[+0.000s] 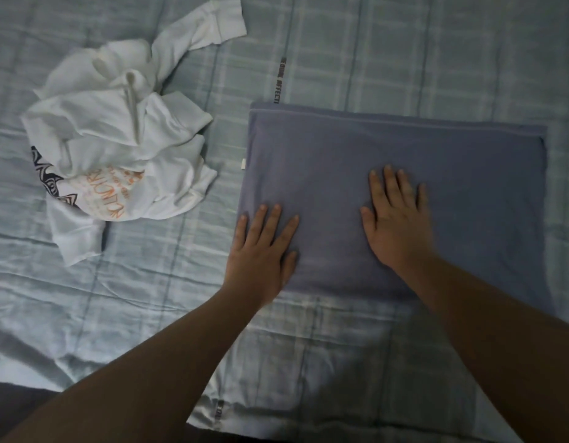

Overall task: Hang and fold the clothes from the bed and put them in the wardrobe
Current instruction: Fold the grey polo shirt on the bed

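A blue-grey garment lies folded into a flat rectangle on the bed, right of centre. My left hand rests flat on its near left corner, fingers spread. My right hand lies palm down on the middle of the same garment, slightly blurred. Neither hand grips anything. A crumpled white garment with orange lettering and a dark pattern sits in a heap at the left, apart from both hands.
The bed is covered by a pale green checked sheet with creases. Its near edge runs along the bottom, with dark floor below at the lower left.
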